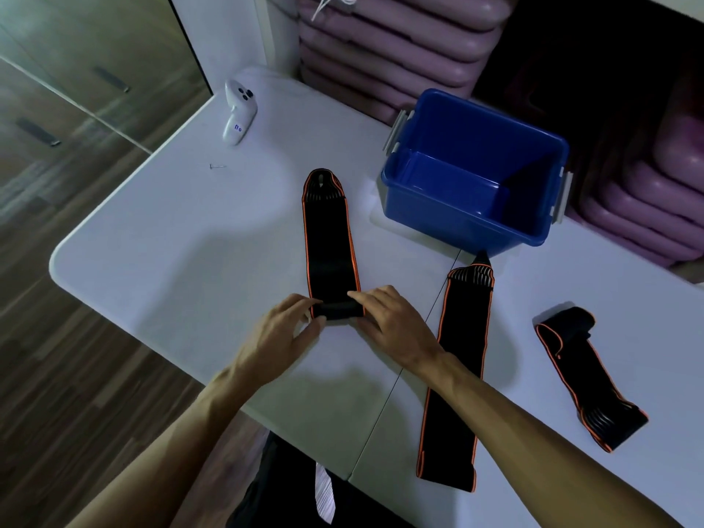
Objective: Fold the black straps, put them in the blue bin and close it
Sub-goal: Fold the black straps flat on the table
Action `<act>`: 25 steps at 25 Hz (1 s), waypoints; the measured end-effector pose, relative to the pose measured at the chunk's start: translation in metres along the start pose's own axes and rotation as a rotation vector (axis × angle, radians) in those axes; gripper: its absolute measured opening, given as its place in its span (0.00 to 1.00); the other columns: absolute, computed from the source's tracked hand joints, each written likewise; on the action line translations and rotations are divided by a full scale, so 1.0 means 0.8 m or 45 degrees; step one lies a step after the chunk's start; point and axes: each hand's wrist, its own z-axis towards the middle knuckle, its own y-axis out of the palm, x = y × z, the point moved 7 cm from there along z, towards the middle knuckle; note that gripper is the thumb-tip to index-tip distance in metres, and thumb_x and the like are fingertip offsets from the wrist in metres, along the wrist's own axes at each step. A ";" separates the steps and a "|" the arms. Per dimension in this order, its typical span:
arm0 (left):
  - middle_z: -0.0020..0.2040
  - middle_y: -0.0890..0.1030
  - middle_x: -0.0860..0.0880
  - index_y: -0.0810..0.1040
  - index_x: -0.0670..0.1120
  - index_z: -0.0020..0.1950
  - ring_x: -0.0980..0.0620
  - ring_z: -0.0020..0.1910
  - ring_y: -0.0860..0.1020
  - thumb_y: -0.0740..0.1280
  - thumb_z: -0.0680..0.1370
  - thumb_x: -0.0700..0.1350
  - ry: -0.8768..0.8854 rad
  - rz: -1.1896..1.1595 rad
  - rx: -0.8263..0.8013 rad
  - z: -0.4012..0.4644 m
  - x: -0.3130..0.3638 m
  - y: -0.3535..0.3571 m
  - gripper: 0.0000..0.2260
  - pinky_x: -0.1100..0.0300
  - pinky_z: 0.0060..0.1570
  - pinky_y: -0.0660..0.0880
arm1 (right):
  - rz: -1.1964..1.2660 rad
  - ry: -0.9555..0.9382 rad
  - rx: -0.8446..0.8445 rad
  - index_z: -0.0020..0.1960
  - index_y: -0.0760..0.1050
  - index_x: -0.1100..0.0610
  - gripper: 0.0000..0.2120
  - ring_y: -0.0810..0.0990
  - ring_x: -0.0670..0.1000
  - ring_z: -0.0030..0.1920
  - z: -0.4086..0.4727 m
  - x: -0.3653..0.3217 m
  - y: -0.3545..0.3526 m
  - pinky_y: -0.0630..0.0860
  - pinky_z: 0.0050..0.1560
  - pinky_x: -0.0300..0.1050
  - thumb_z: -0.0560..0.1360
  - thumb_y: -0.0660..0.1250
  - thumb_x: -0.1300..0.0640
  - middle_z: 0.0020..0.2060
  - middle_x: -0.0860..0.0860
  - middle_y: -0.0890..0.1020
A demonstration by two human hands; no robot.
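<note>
Both my left hand (284, 329) and right hand (384, 316) pinch the strap (329, 242) end between them; a loose grip may unroll it.

1. At mid-frame, the left hand (284, 329) and right hand (392, 320) pinch the rolled near end of a black strap (328, 242) lying flat on the white counter (171, 230).
2. The open blue bin (472, 207) sits in the upper right, empty.
3. A second strap (459, 360) lies right of centre; a third strap (586, 375), partly folded, lies at the far right.
4. A white controller (238, 110) rests in the upper left.
</note>
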 end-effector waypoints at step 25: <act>0.79 0.44 0.55 0.46 0.62 0.77 0.46 0.78 0.45 0.49 0.78 0.65 0.028 0.689 -0.437 0.165 -0.065 0.019 0.28 0.37 0.74 0.51 | 0.534 0.471 -0.039 0.75 0.65 0.57 0.22 0.77 0.52 0.53 0.022 0.010 0.009 0.70 0.53 0.38 0.81 0.62 0.59 0.51 0.54 0.78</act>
